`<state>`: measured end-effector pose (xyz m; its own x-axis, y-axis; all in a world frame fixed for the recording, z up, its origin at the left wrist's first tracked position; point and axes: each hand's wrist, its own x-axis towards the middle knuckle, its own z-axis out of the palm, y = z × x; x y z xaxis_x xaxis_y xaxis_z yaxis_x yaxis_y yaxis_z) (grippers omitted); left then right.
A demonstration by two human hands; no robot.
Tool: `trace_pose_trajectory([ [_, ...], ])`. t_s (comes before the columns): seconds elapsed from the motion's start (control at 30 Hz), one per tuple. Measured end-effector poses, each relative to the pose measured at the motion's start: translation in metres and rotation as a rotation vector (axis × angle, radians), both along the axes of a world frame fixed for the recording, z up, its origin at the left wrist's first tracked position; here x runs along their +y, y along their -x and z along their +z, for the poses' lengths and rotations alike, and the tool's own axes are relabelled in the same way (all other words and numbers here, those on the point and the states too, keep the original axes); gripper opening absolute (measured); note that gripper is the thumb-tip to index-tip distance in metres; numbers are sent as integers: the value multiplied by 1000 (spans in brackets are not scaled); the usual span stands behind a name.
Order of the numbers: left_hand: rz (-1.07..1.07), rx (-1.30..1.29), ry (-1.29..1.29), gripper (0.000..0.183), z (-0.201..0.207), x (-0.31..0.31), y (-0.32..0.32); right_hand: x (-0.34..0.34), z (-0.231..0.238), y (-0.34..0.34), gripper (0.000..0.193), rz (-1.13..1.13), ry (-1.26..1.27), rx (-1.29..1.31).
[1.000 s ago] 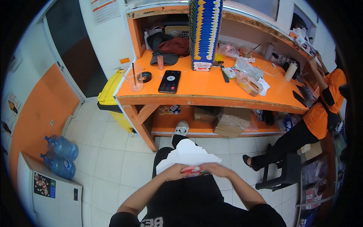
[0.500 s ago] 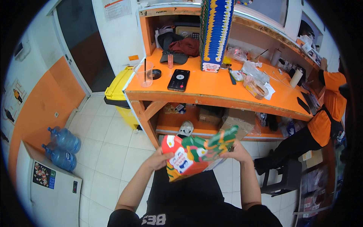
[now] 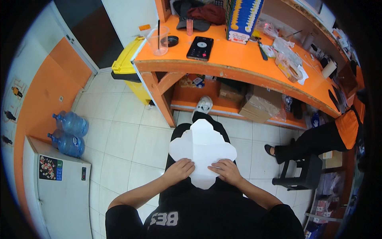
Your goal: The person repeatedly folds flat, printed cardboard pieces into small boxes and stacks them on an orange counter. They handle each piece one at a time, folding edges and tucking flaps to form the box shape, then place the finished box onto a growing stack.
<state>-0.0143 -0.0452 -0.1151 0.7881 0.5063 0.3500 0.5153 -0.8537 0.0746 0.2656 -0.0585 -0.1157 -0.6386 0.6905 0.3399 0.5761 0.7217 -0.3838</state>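
An unfolded cardboard food box lies across my lap, plain white inner side up, with rounded flaps spreading to the sides and far end. My left hand grips its left edge, the fingers lying over the white card. On the opposite edge my right hand holds the card, fingertips pointing inward on its surface. Both thumbs are mostly hidden. Ahead on the orange table stands a tall stack of printed blue box pieces; its top is out of view.
The orange table carries a phone, a plastic cup and a food container. Left are a yellow bin, water jugs and a white cabinet. A co-worker stands right, near a black stool.
The colourful printed carton in my hands now lies spread with its white side up, lower on my lap. My hands have come closer together. The view has tipped down.
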Motion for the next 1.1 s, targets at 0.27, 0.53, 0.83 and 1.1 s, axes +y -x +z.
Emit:
trace_pose_trajectory([
  [0.27, 264, -210, 775, 45, -14, 8, -5, 19, -8, -13, 32, -204, 605, 180],
  [0.53, 206, -48, 1360, 81, -47, 107, 0, 85, -42, -15, 46, -127, 1038, 168],
  [0.83, 54, -63, 1222, 73, -79, 100, 9, 51, 1, 75, 58, -560, 65, 29],
  [1.1, 648, -422, 725, 60, -7, 55, -37, 83, -31, 81, 61, -753, 89, -247],
])
